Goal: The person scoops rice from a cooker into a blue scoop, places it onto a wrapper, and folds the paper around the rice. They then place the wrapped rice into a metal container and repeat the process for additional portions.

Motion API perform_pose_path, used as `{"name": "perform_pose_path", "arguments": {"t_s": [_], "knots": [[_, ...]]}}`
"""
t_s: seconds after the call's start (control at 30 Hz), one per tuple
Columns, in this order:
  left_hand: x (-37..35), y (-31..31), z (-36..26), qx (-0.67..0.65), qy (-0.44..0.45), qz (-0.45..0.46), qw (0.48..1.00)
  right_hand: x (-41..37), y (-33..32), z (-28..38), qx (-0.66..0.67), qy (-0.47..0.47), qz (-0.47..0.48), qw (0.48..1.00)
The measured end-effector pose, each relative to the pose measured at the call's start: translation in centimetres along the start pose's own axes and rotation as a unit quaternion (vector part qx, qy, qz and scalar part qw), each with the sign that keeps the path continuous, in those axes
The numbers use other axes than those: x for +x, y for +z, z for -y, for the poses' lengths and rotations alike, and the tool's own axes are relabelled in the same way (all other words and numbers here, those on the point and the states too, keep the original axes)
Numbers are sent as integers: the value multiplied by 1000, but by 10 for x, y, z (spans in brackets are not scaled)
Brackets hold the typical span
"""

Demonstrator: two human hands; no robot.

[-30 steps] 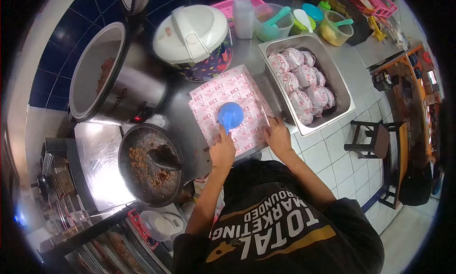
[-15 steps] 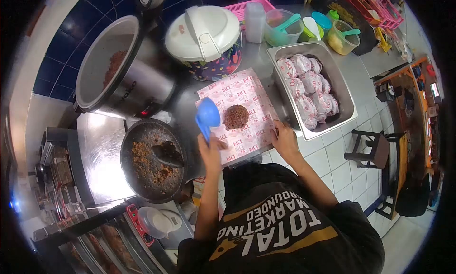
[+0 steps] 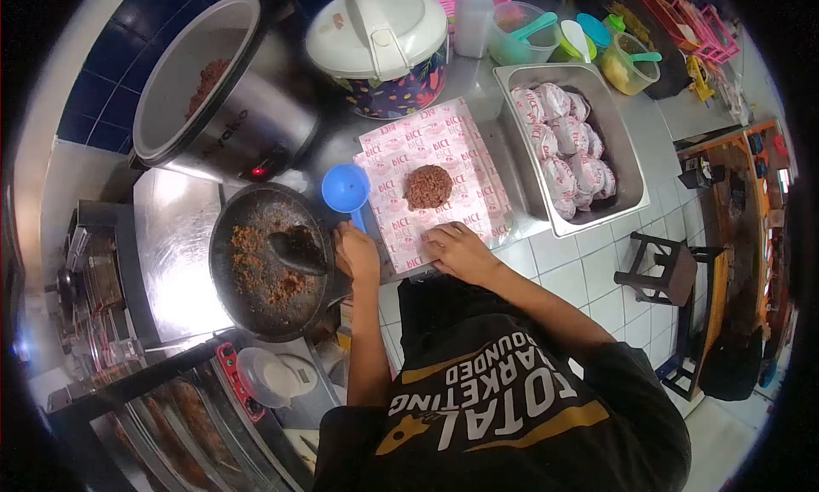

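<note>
A mound of brown rice [image 3: 428,188] sits on a stack of white-and-pink printed wrapping paper [image 3: 401,155] on the steel counter. My right hand [image 3: 461,251] has its fingers curled at the near edge of the paper, pinching it, though the thumb is hardly visible. To the left, my left hand [image 3: 357,251] is closed round the lower end of a blue scoop's handle. The blue scoop [image 3: 345,188] faces bowl up, just left of the paper. Next to that hand is a dark stone mortar [image 3: 226,296] containing brown crumbly paste and a black pestle [image 3: 297,251].
A steel pan [image 3: 633,181] with several wrapped bundles [image 3: 559,176] stands right of the paper. Behind are a floral-patterned rice container [image 3: 375,31] and several plastic tubs [image 3: 627,70]. A large cooker [image 3: 239,121] containing brown rice stands at left. A dark stool [image 3: 670,270] is on the floor.
My left hand and the blue scoop have moved left, off the paper, and the bowl has turned upward. My right hand has shifted from the paper's right corner to its near edge.
</note>
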State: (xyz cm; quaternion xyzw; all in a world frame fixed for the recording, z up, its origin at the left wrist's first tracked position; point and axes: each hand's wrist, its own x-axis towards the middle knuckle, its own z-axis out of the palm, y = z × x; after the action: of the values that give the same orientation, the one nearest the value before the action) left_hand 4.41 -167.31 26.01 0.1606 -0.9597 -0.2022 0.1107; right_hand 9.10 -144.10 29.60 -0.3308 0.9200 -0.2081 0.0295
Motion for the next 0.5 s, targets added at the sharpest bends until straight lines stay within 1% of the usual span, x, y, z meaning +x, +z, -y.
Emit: {"name": "perform_pose_path", "arguments": {"t_s": [0.03, 0.07, 0.13, 0.17, 0.23, 0.27, 0.3, 0.33, 0.37, 0.4, 0.43, 0.47, 0.5], "knots": [[0, -3, -2, 25, -31, 30, 999, 2, 3, 0, -8, 5, 24, 1000], [0, -1, 1, 26, -34, 29, 999, 3, 4, -1, -7, 2, 26, 1000], [-2, 4, 5, -10, 19, 0, 1000, 2, 6, -4, 15, -10, -4, 1000], [-5, 0, 3, -10, 18, 0, 1000, 1, 7, -4, 15, -10, -4, 1000], [-12, -16, -9, -6, 17, 19, 1000, 2, 10, -6, 16, -28, -58, 998], [-19, -25, -11, -6, 18, 20, 1000, 1, 10, -7, 17, -27, -58, 998], [-27, -34, -11, -25, 132, -8, 991, 1, 10, -9, 5, -17, -36, 999], [-33, -42, -12, -43, 244, -36, 968, 2, 10, -10, -8, -9, -14, 1000], [-38, -49, -15, -43, 244, -35, 968, 3, 12, -12, -7, -8, -15, 1000], [-44, -55, -19, -98, 298, 52, 948, 4, 14, -13, 17, -8, -39, 999], [-48, -58, -22, -151, 347, 139, 915, 4, 16, -13, 43, -10, -63, 997], [-53, -56, -24, -149, 345, 138, 916, 4, 17, -12, 45, -13, -62, 997], [-58, -52, -26, -123, 369, 150, 909, 4, 17, -12, 51, -12, -79, 995]]}}
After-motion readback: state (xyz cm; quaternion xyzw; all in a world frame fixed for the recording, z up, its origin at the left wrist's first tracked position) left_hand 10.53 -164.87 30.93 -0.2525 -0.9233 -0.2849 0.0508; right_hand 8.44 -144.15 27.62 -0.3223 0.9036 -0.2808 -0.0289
